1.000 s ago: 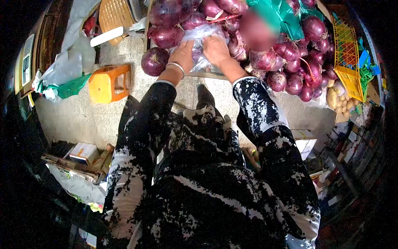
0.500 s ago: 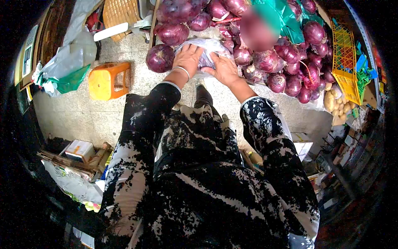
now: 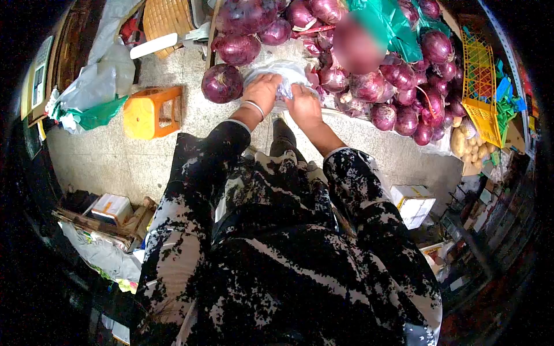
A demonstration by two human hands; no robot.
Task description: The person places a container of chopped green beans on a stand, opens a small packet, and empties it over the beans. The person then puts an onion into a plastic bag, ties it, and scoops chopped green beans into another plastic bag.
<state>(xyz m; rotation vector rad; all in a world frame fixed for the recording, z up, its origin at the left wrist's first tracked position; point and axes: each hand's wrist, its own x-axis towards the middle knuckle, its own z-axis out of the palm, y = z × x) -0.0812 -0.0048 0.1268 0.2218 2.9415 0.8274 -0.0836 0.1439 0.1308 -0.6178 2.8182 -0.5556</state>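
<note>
A whitish, crumpled plastic bag (image 3: 285, 70) lies at the near edge of the red onions. My left hand (image 3: 262, 93), with a bracelet at the wrist, has its fingers closed on the left side of the bag. On the right side, my right hand (image 3: 303, 105) pinches the plastic with bent fingers. What the bag holds cannot be made out. A large red onion (image 3: 222, 83) sits just left of my left hand. The big pile of red onions (image 3: 369, 86) spreads behind and to the right, with green plastic (image 3: 398, 32) over part of it.
An orange stool (image 3: 141, 115) stands on the floor at left, below a white-handled knife or tool (image 3: 154, 45). Plastic bags (image 3: 95, 86) hang at the far left. A yellow crate (image 3: 480, 86) and potatoes (image 3: 470, 145) are at right. White boxes (image 3: 412, 205) stand lower down.
Both hands spread flat over the bag half a second ago; now their fingers have drawn in and closed on its plastic. My right hand has moved slightly left.
</note>
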